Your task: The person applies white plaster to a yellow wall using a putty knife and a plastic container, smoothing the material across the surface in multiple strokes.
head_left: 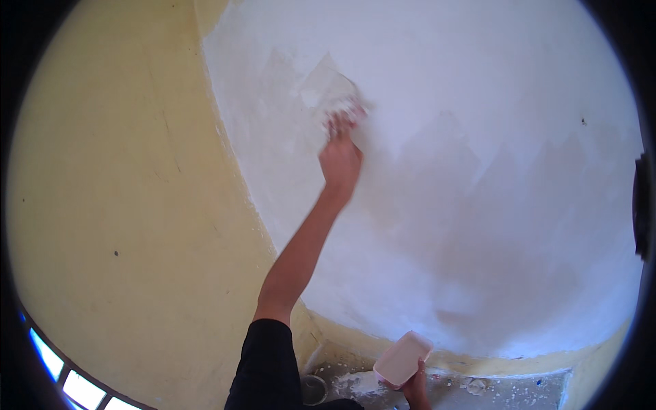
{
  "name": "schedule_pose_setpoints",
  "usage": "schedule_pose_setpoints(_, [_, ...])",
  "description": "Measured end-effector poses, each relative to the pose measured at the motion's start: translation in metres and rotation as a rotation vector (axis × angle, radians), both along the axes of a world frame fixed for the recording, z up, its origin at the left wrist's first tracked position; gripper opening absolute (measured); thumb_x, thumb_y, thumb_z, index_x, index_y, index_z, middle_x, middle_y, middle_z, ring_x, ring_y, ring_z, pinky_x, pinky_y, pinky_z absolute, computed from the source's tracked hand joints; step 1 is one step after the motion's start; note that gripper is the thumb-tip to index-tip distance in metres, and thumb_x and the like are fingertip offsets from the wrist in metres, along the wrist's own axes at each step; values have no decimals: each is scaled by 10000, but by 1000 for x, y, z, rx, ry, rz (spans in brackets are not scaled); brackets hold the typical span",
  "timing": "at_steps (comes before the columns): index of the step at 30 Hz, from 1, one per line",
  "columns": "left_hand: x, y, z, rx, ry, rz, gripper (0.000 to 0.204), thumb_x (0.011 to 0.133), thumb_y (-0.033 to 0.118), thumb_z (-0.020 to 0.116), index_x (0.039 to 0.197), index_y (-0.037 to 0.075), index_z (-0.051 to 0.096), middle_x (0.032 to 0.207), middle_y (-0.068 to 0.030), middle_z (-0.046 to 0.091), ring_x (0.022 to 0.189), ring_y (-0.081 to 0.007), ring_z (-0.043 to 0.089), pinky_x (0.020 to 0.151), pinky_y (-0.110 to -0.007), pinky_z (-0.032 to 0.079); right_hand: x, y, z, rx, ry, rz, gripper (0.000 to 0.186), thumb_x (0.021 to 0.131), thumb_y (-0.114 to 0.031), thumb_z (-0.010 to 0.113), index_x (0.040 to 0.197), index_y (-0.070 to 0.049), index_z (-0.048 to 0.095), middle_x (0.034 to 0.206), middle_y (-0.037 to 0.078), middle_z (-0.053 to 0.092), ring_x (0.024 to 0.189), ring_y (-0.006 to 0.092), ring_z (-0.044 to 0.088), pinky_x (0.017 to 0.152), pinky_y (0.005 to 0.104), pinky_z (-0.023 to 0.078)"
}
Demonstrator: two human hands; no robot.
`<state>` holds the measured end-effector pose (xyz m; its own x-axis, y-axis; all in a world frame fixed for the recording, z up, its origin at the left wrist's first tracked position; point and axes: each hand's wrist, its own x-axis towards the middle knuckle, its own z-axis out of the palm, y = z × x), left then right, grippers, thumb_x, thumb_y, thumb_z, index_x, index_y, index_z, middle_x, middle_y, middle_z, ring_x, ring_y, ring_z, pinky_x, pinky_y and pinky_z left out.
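My left hand point(340, 160) reaches up to the wall, its fingers closed round a putty knife point(352, 109) smeared with white putty. Motion and putty blur the tool, so its blade is hard to make out. Around it, the white wall point(444, 82) carries a damp-looking grey patch with a pointed top. Low down on the right, my right hand point(415, 391) grips a pale pink rectangular tub point(404, 360) by its edge, thumb on the rim. Pale putty or a similar paste shows inside the tub.
A yellow wall point(130, 171) adjoins on the left. Below lies a grey floor point(506, 391) spotted with white splashes. A round container point(313, 389) stands near my sleeve. Bright window panes point(83, 391) show at lower left, and a dark object point(641, 205) sits at the right edge.
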<state>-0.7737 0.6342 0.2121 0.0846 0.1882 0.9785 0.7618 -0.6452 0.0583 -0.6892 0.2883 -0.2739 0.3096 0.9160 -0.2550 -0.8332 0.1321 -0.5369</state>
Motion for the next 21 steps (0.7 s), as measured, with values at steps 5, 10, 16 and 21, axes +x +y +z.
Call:
schedule_pose_setpoints(5, [-39, -54, -86, -35, 109, -234, 470, 807, -71, 541, 1270, 5, 549, 1195, -238, 614, 984, -378, 648, 723, -410, 553, -18, 2, 20, 19, 70, 39, 458, 1019, -355, 340, 1347, -40, 391, 1261, 105, 542, 1149, 244, 565, 972, 411, 466])
schedule_pose_setpoints(10, [-89, -146, -185, -921, -73, -412, 105, 911, 88, 547, 939, 11, 614, 659, -198, 545, 519, -293, 531, 521, -382, 411, -11, 4, 33, -40, -74, 19, 547, 989, -447, 378, 1371, -57, 396, 1302, 125, 538, 1196, 275, 545, 1021, 431, 438])
schedule_pose_setpoints(16, [-119, -223, -321, -1297, 5, -434, 166, 867, 151, 568, 885, -10, 601, 731, -239, 589, 692, -381, 602, 634, -434, 459, -35, 24, 14, -138, -71, -2, 481, 968, -342, 481, 1352, -62, 412, 1264, 117, 561, 1163, 270, 564, 1007, 424, 454])
schedule_pose_setpoints(21, [-110, -217, -336, -1222, 97, -325, 145, 865, 142, 547, 890, 23, 626, 815, -200, 631, 779, -402, 626, 680, -476, 505, -46, 63, 8, -186, -49, 144, 491, 973, -388, 457, 1342, -65, 427, 1277, 115, 558, 1187, 262, 544, 1023, 415, 437])
